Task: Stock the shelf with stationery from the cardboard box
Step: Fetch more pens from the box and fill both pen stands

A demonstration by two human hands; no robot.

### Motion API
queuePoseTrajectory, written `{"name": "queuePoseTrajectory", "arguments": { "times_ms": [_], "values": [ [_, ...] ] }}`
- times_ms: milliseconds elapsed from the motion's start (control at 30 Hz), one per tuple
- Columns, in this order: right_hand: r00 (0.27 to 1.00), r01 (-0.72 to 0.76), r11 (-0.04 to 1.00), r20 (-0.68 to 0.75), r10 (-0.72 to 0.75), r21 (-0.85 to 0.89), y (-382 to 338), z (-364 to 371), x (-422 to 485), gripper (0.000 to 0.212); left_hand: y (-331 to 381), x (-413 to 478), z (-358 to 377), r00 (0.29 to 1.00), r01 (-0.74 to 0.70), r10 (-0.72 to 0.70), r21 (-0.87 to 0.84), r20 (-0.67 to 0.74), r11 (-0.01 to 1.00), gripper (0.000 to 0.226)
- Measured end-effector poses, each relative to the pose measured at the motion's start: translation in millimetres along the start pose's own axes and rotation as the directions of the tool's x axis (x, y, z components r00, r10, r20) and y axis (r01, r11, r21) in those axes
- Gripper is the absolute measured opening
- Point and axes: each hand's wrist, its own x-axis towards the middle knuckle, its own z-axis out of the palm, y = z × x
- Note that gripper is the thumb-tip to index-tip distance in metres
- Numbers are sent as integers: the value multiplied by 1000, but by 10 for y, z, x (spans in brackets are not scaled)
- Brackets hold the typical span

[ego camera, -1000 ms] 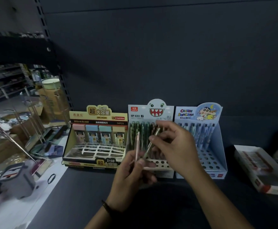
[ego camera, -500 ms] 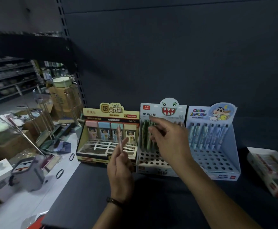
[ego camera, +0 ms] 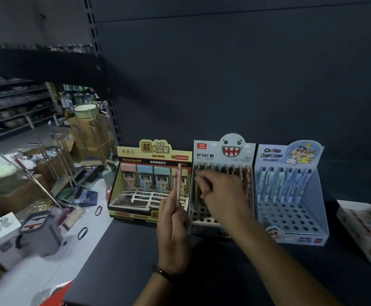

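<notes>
The shelf (ego camera: 125,261) carries the monster-face pen display (ego camera: 224,151) as reference, with the lead-refill display (ego camera: 140,164) just beside its left and the Crayon Shin-chan pen display (ego camera: 290,217) just beside its right, all faced forward for sale. The right hand (ego camera: 224,195) reaches over that reference display, fingers curled among the back-row pens (ego camera: 245,175), apparently seating one; whether they clamp a pen cannot be told. The left hand (ego camera: 173,230), just left of it, pinches a pink pen (ego camera: 178,184) upright, judged staged for the next free hole.

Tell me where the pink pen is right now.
Centre of the head view: the pink pen stands upright, pinched in the left hand, in front of the right end of the yellow lead-refill box, just left of the monster-face pen display.
</notes>
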Motion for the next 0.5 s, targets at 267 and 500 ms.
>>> {"name": "queuePoseTrajectory", "arguments": {
  "times_ms": [267,500],
  "values": [
    [997,-58,979,-38,67,197,-40,-173,-33,20,58,-12,8,997,-41,39,28,59,999,16],
    [991,-132,888,30,133,441,20,-296,-134,9,66,-52,40,989,-20,23,-23,147,1000,19]
  ]
}}
